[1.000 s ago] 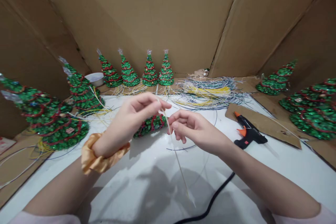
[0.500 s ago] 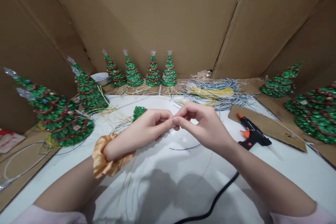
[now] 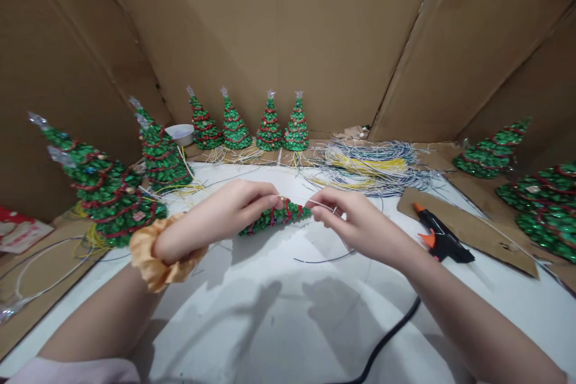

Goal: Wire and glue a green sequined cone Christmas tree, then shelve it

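A small green Christmas tree [image 3: 281,214] with a red garland lies on its side on the white table, its tip to the right. My left hand [image 3: 240,207], an orange scrunchie [image 3: 168,252] at its wrist, is above the tree's left part. Its thumb and forefinger are pinched, and what they hold is too small to make out. My right hand [image 3: 346,216] is closed on a thin white wire [image 3: 320,203] just right of the tree's tip. Below it, a dark wire [image 3: 317,261] curves over the table.
Several finished trees [image 3: 296,123] stand at the back and left, more at the right. Bundles of white, yellow and blue wires [image 3: 369,162] lie at the back. A black glue gun [image 3: 443,237] rests near a cardboard strip [image 3: 508,249] at right; a black cable [image 3: 387,342] runs in front.
My hands, which were together at the fingertips, have drawn apart, left hand to the left and right hand to the right. The lying tree and the white wire now show between them.
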A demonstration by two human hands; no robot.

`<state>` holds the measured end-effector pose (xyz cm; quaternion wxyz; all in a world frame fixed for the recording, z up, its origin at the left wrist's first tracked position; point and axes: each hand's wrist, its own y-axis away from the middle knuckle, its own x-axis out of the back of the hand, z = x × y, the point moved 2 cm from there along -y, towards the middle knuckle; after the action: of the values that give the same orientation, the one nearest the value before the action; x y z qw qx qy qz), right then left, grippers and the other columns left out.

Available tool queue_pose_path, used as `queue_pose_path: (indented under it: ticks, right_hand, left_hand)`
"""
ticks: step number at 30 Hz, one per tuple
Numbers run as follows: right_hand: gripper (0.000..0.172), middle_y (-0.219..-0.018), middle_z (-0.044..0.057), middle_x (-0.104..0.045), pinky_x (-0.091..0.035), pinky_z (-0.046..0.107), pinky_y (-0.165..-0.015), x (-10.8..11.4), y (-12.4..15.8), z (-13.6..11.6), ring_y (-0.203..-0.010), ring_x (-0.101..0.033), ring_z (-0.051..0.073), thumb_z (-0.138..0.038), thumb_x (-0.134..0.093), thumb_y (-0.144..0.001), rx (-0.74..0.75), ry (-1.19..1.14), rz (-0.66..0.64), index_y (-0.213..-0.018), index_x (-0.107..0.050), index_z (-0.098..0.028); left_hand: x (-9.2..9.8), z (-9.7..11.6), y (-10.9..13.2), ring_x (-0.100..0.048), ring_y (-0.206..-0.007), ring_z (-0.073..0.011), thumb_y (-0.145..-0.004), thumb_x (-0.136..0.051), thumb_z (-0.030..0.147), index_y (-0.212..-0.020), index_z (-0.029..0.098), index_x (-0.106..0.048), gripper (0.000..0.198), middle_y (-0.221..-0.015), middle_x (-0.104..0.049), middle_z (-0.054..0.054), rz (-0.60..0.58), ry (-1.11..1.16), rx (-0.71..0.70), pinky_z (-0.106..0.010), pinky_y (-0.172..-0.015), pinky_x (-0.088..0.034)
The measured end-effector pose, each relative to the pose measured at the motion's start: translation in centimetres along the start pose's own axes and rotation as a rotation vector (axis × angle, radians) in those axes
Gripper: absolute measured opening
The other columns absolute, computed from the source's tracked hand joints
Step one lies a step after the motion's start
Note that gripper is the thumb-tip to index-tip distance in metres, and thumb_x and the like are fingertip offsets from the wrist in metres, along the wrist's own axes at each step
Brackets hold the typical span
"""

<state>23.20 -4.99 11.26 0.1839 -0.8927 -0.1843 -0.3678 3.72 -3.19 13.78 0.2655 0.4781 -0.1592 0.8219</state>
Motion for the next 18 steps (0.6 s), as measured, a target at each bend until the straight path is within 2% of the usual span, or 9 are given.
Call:
queue_pose_path:
  ticks: [3, 7, 10, 13, 15, 18]
  right_hand:
    - [0.023, -0.06, -0.002, -0.056, -0.034, 0.021, -0.054, -0.5, -0.1, 0.0, -0.055, -0.05, 0.009, -0.02, -0.037, -0.088, -0.042, 0.012, -0.063, -0.072, -0.054, -0.016]
    - [0.025, -0.061, 0.0, -0.058, -0.033, 0.022, -0.055, 0.5, 0.1, 0.8, -0.057, -0.051, 0.011, -0.019, -0.038, -0.086, -0.1, 0.13, -0.093, -0.068, -0.054, -0.016]
    - [0.021, -0.07, 0.001, -0.062, -0.033, 0.022, -0.056, 0.4, -0.1, 0.3, -0.062, -0.053, 0.011, -0.019, -0.039, -0.086, -0.091, 0.097, -0.104, -0.08, -0.059, -0.016]
    - [0.018, -0.073, 0.0, -0.063, -0.033, 0.02, -0.056, -0.9, -0.8, -0.9, -0.063, -0.052, 0.01, -0.022, -0.043, -0.086, 0.002, -0.002, -0.052, -0.089, -0.061, -0.017]
    - [0.017, -0.069, -0.001, -0.062, -0.032, 0.02, -0.056, -1.7, -1.4, -1.5, -0.061, -0.05, 0.009, -0.022, -0.045, -0.085, 0.049, 0.001, -0.002, -0.082, -0.062, -0.018]
    - [0.016, -0.061, -0.001, -0.059, -0.03, 0.02, -0.054, -2.5, -2.1, -1.1, -0.056, -0.048, 0.009, -0.018, -0.047, -0.081, 0.022, 0.06, 0.062, -0.073, -0.061, -0.017]
  left_hand:
    - [-0.6, 0.2, 0.1, -0.048, -0.059, -0.0094, -0.089, -0.035, 0.033, -0.081, 0.018, -0.06, 0.03, -0.066, -0.057, 0.003, -0.058, -0.027, -0.016, -0.019, -0.057, -0.032]
    - [0.5, -0.2, 0.7, -0.048, -0.06, -0.0106, -0.087, -0.034, 0.03, -0.082, 0.017, -0.059, 0.029, -0.069, -0.057, 0.001, -0.088, -0.087, 0.005, -0.02, -0.057, -0.032]
    - [0.7, -0.2, 0.8, -0.047, -0.058, -0.0105, -0.086, -0.034, 0.029, -0.081, 0.017, -0.059, 0.028, -0.067, -0.057, 0.001, -0.083, -0.09, 0.02, -0.02, -0.056, -0.032]
    - [-0.2, 0.4, 0.5, -0.045, -0.053, -0.0105, -0.087, -0.032, 0.031, -0.074, 0.017, -0.058, 0.032, -0.06, -0.055, 0.001, -0.099, -0.084, 0.014, -0.021, -0.053, -0.03]
    - [-0.5, 0.5, 0.6, -0.044, -0.052, -0.0102, -0.086, -0.034, 0.034, -0.071, 0.017, -0.055, 0.032, -0.058, -0.054, 0.001, -0.066, -0.076, 0.012, -0.021, -0.052, -0.03]
    - [0.4, -0.5, 1.6, -0.043, -0.052, -0.0101, -0.084, -0.037, 0.038, -0.069, 0.016, -0.053, 0.031, -0.057, -0.051, 0.002, 0.048, -0.086, 0.071, -0.021, -0.051, -0.03]
